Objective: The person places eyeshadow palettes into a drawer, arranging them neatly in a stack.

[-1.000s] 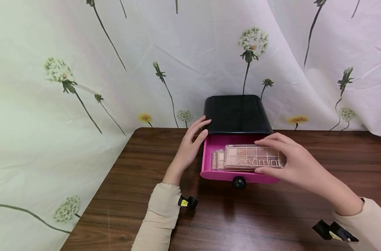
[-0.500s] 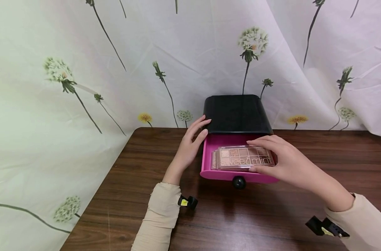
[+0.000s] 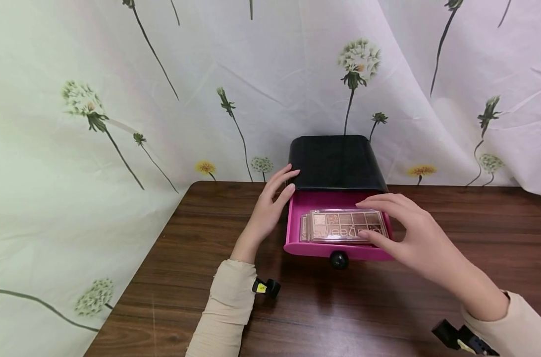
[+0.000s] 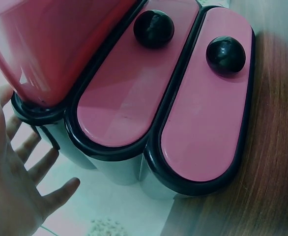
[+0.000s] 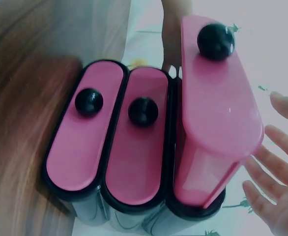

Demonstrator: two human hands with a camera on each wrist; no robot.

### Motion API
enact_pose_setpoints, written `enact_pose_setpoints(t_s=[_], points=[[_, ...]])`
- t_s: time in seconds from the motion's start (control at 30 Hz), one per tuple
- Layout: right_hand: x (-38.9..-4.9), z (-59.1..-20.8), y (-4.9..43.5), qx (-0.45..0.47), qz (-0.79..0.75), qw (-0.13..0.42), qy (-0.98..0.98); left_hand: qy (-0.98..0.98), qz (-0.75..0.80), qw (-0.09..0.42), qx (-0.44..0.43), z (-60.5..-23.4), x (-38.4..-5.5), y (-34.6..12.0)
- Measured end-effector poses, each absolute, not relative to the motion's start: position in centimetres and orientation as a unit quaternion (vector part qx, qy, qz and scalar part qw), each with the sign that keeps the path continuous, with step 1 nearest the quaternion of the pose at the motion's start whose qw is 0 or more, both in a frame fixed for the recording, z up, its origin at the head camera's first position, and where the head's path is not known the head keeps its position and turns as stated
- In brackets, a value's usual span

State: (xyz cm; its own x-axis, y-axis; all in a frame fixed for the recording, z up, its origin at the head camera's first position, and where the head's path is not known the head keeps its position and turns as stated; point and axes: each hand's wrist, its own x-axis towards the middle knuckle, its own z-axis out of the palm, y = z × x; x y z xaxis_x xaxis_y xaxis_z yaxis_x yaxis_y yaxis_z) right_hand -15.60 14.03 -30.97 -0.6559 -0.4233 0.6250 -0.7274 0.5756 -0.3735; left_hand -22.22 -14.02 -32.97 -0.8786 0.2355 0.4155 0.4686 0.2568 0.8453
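Note:
A pink drawer (image 3: 312, 200) stands pulled out from the top of a black cabinet (image 3: 337, 161). Inside it lie eyeshadow palettes (image 3: 342, 219) in clear cases, overlapping in a stack, the upper one lettered "sweet mint". My right hand (image 3: 415, 235) hovers at the right end of the stack, thumb and fingers spread apart and holding nothing. The right wrist view shows this hand (image 5: 277, 172) with loose fingers beside the drawer. At the cabinet's left side, my left hand (image 3: 266, 213) rests its extended fingertips by the upper edge. Its fingers (image 4: 45, 164) also spread in the left wrist view.
Two lower pink drawers (image 4: 134, 93) with black round knobs (image 4: 154, 29) are closed. The cabinet stands on a dark wooden table (image 3: 186, 258), against a white cloth (image 3: 279, 74) printed with dandelions. The open drawer's knob (image 3: 339, 260) juts toward me.
My right hand has moved left with the upper palette, laid it on the stack and let go, then drawn slightly back. The left hand stays in place.

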Motion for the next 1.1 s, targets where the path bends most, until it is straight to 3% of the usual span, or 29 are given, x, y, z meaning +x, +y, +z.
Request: enact_pose_setpoints(t_s=[0.23,0.4,1.1], points=[[-14.0,-31.7,13.1,0.354,0.364,0.333,-0.795,-0.786,-0.569,0.101,-0.221,-32.9,-22.2,-13.9],[-12.8,-31.9,12.6,0.352,0.365,0.368,-0.780,-0.788,-0.567,0.099,-0.219,-32.9,-22.2,-13.9],[-10.1,-36.8,10.7,0.313,0.385,0.266,-0.827,-0.788,-0.565,0.101,-0.223,-33.0,-22.2,-13.9]])
